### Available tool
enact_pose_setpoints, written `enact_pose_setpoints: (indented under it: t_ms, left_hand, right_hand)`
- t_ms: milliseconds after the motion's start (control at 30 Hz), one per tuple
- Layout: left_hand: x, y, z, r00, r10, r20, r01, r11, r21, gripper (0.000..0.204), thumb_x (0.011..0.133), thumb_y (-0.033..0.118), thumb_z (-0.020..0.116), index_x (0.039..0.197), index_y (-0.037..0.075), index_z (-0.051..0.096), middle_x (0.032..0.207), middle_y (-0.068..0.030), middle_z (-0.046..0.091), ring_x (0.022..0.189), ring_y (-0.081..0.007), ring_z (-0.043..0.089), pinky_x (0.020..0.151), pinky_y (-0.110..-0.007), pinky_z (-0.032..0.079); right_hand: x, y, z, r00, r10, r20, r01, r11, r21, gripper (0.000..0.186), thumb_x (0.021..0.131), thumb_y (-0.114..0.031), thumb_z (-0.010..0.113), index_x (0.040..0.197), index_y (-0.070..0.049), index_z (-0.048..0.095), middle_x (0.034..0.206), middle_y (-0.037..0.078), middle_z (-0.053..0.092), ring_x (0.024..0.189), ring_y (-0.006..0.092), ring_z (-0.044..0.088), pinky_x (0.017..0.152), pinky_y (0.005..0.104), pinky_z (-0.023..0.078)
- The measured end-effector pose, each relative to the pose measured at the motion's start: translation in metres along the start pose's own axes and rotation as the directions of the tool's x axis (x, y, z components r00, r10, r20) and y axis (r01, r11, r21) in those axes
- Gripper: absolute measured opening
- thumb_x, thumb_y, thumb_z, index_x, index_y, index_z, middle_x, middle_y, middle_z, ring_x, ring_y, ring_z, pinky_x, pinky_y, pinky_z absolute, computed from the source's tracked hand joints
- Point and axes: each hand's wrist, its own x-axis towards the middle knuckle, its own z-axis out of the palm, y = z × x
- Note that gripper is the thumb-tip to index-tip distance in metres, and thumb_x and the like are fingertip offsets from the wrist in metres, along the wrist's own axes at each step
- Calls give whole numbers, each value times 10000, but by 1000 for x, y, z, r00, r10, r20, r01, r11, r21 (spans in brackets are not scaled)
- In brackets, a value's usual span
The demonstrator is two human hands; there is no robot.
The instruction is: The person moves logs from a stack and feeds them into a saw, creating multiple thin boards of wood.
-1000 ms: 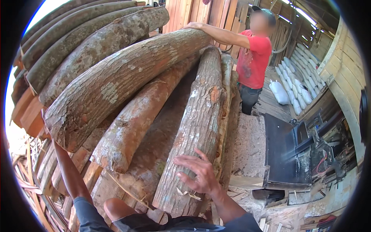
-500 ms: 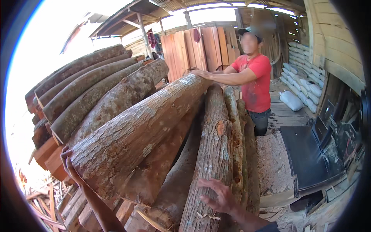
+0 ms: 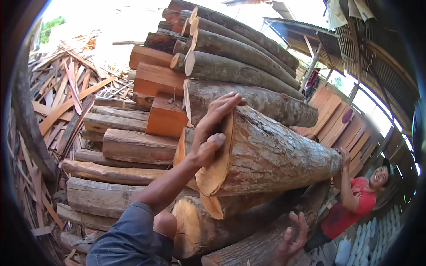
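Observation:
My left hand point(image 3: 213, 128) lies flat against the cut end of a thick bark-covered log point(image 3: 270, 155), fingers wrapped over its upper edge. This log rests on top of other logs. My right hand point(image 3: 292, 237) is spread on a lower log point(image 3: 257, 246) at the bottom right, fingers apart. At the log's far end, a person in a red shirt point(image 3: 350, 208) has a hand point(image 3: 344, 156) on the thick log.
More round logs point(image 3: 239, 57) are stacked high behind. Squared reddish timber blocks point(image 3: 159, 88) and rough beams point(image 3: 133, 146) lie to the left. Scrap wood slats point(image 3: 66, 93) cover the ground at far left. White sacks point(image 3: 368, 239) sit at bottom right under a shed roof point(image 3: 355, 40).
The view has swung to the left, towards the cut ends of the logs. My left hand has come up onto the thick log's end face. My right hand stays on the lower log.

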Motion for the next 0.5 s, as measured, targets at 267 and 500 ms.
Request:
enact_pose_setpoints:
  t_ms: [267, 500]
  left_hand:
    - [0, 31, 10, 965, 217, 149, -240, 957, 161, 647, 766, 292, 427, 1302, -65, 479, 1204, -219, 584, 1244, -365, 440, 1066, -477, 278]
    - [-40, 37, 25, 966, 236, -101, -234, 972, 30, 602, 939, 448, 459, 1346, 9, 396, 1328, -261, 444, 1324, -403, 334, 1121, -523, 201]
  right_hand:
    - [156, -77, 85, 895, -434, 107, 443, 892, -85, 365, 891, -235, 583, 1134, 37, 596, 1094, 185, 633, 1028, 317, 609, 907, 395, 462]
    - [179, -72, 70, 843, -261, 471, 311, 950, -30, 708, 902, -621, 361, 1151, -13, 625, 1170, 192, 614, 1117, 328, 566, 986, 397, 390]
